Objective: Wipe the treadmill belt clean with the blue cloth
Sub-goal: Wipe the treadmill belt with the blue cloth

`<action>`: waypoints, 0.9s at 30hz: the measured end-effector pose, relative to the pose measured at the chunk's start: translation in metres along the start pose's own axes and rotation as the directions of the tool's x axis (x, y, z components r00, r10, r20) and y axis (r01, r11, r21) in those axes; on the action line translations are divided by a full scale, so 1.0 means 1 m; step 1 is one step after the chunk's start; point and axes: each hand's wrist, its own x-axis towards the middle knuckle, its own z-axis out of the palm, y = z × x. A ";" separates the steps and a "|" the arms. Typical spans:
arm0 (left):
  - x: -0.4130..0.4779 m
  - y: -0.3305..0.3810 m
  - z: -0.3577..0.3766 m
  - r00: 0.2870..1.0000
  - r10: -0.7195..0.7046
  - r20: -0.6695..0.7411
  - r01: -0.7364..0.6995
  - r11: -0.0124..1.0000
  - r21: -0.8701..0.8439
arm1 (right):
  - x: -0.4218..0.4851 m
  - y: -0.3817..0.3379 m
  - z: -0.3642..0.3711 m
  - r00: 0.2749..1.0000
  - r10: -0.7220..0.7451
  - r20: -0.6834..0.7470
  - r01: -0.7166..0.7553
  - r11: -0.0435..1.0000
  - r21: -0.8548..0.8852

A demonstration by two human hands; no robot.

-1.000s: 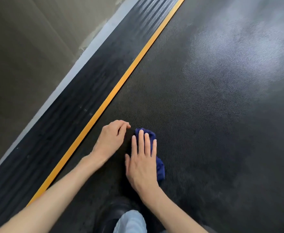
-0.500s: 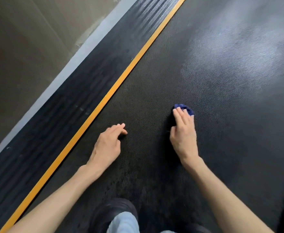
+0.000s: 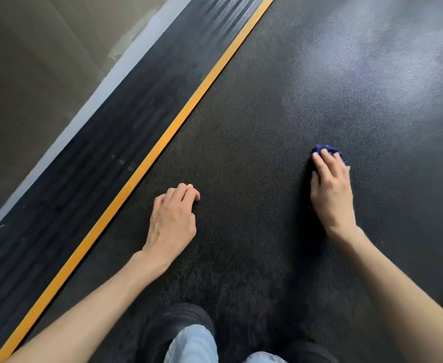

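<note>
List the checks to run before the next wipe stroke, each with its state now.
1. Cloth under the right hand: ok, the hand presses it on the belt.
2. Left hand out of the stroke's way: ok, it rests on the belt, apart from the cloth.
3. Belt ahead of the cloth free: ok, nothing lies there.
4. Cloth face clean: cannot tell, the hand hides most of it.
5. Shoe off the belt: not ok, it stands on the belt's near end.
</note>
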 end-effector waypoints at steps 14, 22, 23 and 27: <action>-0.001 0.016 0.010 1.000 0.017 -0.004 -0.016 0.992 0.127 | -0.097 -0.049 0.015 0.576 -0.778 0.250 0.775 0.617 0.134; 0.010 0.043 0.020 0.931 0.338 0.139 -0.348 0.935 0.062 | 0.006 0.022 -0.003 0.994 0.054 -0.098 -0.042 0.992 0.118; 0.011 0.043 0.021 0.930 0.340 0.142 -0.352 0.933 0.069 | 0.003 0.013 -0.003 0.990 0.093 -0.104 -0.077 0.986 0.147; 0.014 0.037 0.027 0.929 0.349 0.125 -0.361 0.929 0.083 | -0.061 -0.042 0.006 0.984 -0.177 0.027 0.172 0.976 0.134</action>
